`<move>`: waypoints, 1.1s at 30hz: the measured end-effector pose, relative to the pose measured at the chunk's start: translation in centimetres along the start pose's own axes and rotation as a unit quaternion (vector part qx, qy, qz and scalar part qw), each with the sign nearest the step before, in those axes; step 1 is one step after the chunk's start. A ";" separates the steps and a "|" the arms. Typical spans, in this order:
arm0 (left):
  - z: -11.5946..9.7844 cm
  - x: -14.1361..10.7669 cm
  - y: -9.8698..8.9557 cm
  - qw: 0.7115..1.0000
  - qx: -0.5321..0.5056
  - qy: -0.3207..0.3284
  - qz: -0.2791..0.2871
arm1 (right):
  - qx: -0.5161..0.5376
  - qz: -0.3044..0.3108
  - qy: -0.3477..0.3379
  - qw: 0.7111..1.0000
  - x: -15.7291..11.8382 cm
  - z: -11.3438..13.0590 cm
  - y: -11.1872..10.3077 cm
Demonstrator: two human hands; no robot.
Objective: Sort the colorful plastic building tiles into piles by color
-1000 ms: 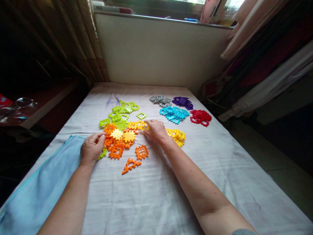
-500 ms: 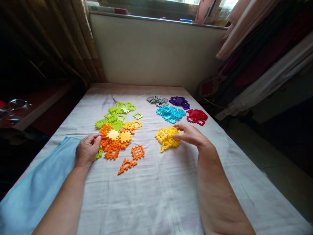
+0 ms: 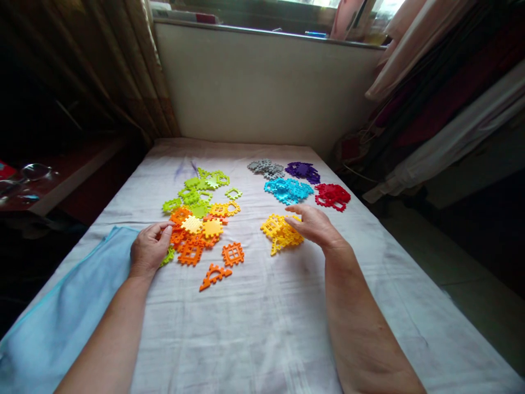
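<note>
My right hand [image 3: 314, 223] hovers over the right edge of the yellow pile [image 3: 281, 234], thumb and fingers apart, holding nothing. My left hand [image 3: 151, 247] rests at the left edge of the orange pile [image 3: 191, 253], its fingers curled together; what they hold, if anything, is hidden. Yellow pieces, among them a yellow square [image 3: 213, 228], lie on and beside the orange ones. Behind them spreads the green pile [image 3: 197, 196]. An orange window piece [image 3: 233, 254] and an orange triangle [image 3: 215, 276] lie apart, nearer to me.
Farther back are a grey pile [image 3: 266, 168], a purple pile [image 3: 302, 171], a blue pile [image 3: 288, 190] and a red pile [image 3: 332, 196]. A light blue cloth [image 3: 82, 295] covers the left side of the white sheet [image 3: 238, 339]. Curtains and hanging clothes flank the wall.
My right hand has shifted slightly left over the yellow pile, and its fingers have opened. My left hand has stayed by the orange pile. The view has moved a little.
</note>
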State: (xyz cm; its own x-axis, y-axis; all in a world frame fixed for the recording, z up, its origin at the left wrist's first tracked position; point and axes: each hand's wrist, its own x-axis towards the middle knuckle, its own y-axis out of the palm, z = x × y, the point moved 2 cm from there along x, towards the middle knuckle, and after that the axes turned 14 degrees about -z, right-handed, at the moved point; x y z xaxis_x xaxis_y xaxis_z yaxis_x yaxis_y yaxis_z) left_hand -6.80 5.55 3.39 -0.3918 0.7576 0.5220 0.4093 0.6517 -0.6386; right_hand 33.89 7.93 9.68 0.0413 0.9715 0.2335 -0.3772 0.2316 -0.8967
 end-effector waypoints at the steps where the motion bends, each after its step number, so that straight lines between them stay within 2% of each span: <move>1: 0.0 0.0 0.0 1.000 -0.003 0.001 -0.001 | 0.000 -0.015 -0.018 1.000 -0.1 1.1 0.4; 4: 0.0 0.0 0.0 1.000 -0.007 0.001 -0.002 | 0.026 -0.022 -0.099 0.994 -1.0 5.3 2.3; 8: 0.0 -0.1 -0.1 1.000 -0.001 -0.006 0.003 | 0.079 0.030 -0.205 0.975 -2.3 10.7 5.3; 12: 0.0 -0.1 0.0 1.000 0.002 -0.015 0.011 | 0.081 0.029 -0.269 0.959 -1.9 13.6 7.5; 20: 0.3 -0.2 0.3 1.000 -0.004 -0.012 0.005 | 0.039 0.045 -0.266 0.962 -0.4 14.2 9.9; 24: 0.4 -0.2 0.3 1.000 -0.004 -0.013 0.004 | 0.037 0.038 -0.252 0.966 -0.6 14.1 10.1; 33: 0.3 -0.1 0.3 1.000 -0.001 -0.014 0.007 | 0.010 0.031 -0.278 0.960 -0.7 14.5 9.5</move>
State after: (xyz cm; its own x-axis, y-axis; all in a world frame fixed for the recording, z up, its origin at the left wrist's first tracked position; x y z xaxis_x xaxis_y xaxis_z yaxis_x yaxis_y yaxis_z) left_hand -6.92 5.61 2.98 -0.4100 0.7649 0.4969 0.4155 0.6416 -0.6448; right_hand 16.86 8.75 6.41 -0.4807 0.8046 0.3487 -0.3801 0.1671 -0.9097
